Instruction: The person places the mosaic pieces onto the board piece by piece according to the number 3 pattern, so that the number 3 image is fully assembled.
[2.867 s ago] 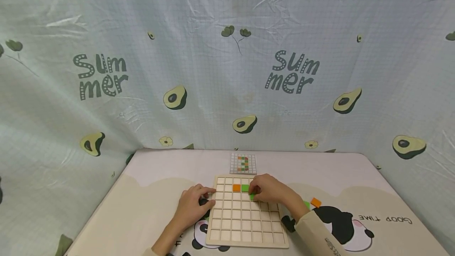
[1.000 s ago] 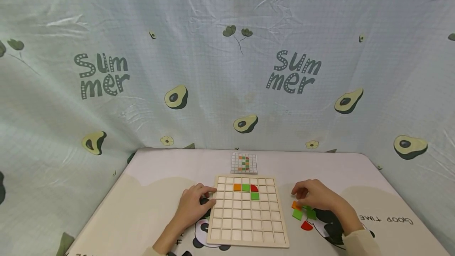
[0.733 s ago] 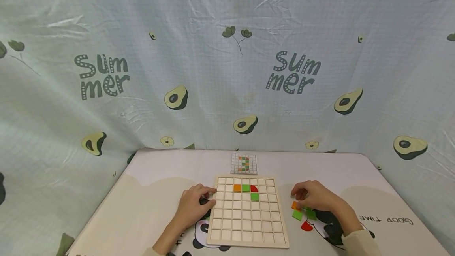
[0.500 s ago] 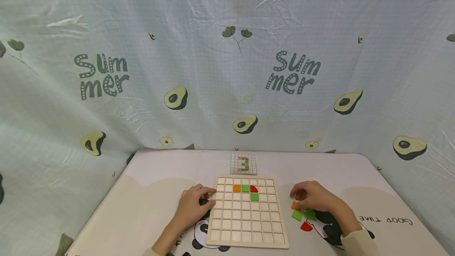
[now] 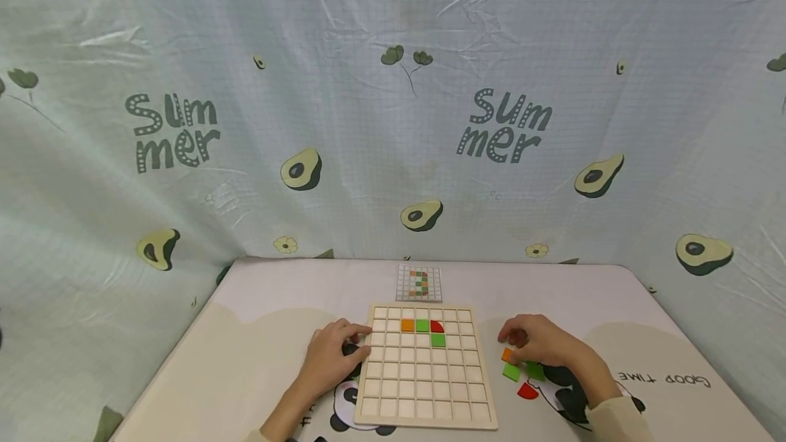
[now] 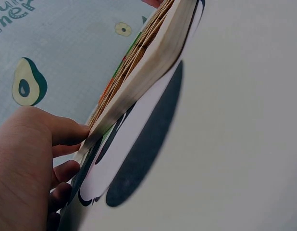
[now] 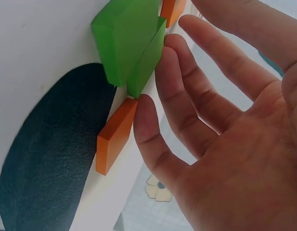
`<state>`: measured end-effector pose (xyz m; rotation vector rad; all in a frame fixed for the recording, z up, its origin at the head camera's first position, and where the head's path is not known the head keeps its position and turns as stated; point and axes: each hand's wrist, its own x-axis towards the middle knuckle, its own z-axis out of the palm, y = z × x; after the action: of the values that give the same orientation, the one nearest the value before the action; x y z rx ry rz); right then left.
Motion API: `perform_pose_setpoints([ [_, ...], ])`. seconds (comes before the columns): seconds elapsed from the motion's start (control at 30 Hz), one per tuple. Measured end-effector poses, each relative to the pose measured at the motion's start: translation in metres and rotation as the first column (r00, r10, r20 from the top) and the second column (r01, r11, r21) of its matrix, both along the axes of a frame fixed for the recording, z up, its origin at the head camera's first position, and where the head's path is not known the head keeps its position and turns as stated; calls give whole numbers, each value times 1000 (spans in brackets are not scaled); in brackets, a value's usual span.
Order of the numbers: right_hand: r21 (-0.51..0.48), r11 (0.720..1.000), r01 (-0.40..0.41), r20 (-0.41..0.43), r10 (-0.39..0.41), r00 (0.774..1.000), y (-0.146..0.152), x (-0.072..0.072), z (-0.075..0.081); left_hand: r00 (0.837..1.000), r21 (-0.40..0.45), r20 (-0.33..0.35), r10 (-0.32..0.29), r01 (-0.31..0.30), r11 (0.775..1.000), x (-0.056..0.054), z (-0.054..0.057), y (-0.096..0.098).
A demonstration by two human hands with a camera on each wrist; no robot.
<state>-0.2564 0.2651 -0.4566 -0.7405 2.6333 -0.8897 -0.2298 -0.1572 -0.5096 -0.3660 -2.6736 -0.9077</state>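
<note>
A wooden grid board (image 5: 424, 387) lies on the table with an orange square tile (image 5: 408, 325), a green square tile (image 5: 422, 325) and a red quarter-round tile (image 5: 437, 327) in one row. Another green tile (image 5: 438, 340) sits below the red one. My left hand (image 5: 331, 353) rests its index finger and thumb against the board's left edge (image 6: 134, 86). My right hand (image 5: 540, 341) hovers with loosely bent fingers over loose tiles on the right. Its thumb is close to an orange tile (image 5: 507, 355); in the right wrist view fingertips lie beside green tiles (image 7: 129, 38).
A small pattern card (image 5: 419, 283) with a coloured grid lies behind the board. Beside the right hand are a loose green tile (image 5: 511, 372), another green one (image 5: 535, 371) and a red quarter-round tile (image 5: 527, 391). A patterned curtain (image 5: 368, 121) hangs behind the table.
From the board, where it held a green tile, my right hand has moved right to the loose tiles. That green tile now lies in the grid. In the last second the hands hardly move.
</note>
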Motion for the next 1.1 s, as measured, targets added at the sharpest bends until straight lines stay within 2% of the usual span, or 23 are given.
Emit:
perform_pose_setpoints([
  [0.37, 81, 995, 52, -13, -51, 999, -9, 3, 3, 1000, 2, 3, -1, 1, 1000, 0, 2, 1],
  [0.53, 72, 995, 62, -10, -61, 998, -8, 3, 3, 1000, 5, -7, -4, 4, 1000, 0, 2, 1],
  [1.1, 65, 998, 24, -29, -22, 999, -8, 4, 3, 1000, 3, -14, -6, 6, 1000, 0, -1, 0],
])
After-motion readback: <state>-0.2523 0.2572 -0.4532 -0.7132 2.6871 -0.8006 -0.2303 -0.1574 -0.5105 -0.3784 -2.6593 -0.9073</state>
